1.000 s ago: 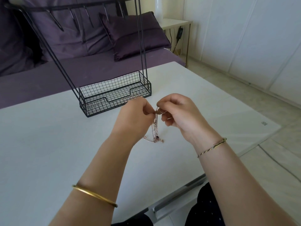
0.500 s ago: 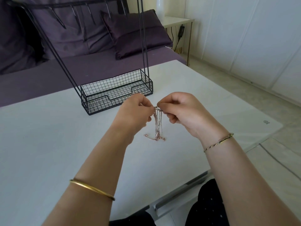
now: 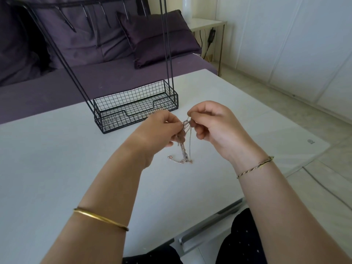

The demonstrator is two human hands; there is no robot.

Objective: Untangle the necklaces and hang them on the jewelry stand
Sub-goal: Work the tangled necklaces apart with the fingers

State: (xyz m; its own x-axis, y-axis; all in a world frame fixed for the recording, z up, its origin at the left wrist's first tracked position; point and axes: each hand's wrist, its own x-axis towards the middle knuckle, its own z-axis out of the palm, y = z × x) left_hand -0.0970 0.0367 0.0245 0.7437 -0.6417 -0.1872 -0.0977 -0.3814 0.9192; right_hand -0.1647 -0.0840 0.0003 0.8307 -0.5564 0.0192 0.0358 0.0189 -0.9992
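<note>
My left hand (image 3: pixel 162 128) and right hand (image 3: pixel 214 124) are close together just above the white tabletop (image 3: pixel 57 168). Each has its fingers curled, pinching the top of the tangled bunch of thin rose-gold chain necklaces (image 3: pixel 185 147). The bunch's loose ends trail on the table, near the black wire jewelry stand (image 3: pixel 112 121). I'd tease the strands apart sideways with small pulls, never yanking. The knot hides behind my fingertips; there are perhaps two chains, too blurred to count.

black wire stand (image 3: pixel 133 109), purple cushions (image 3: pixel 158 37), white table (image 3: pixel 57 168)
</note>
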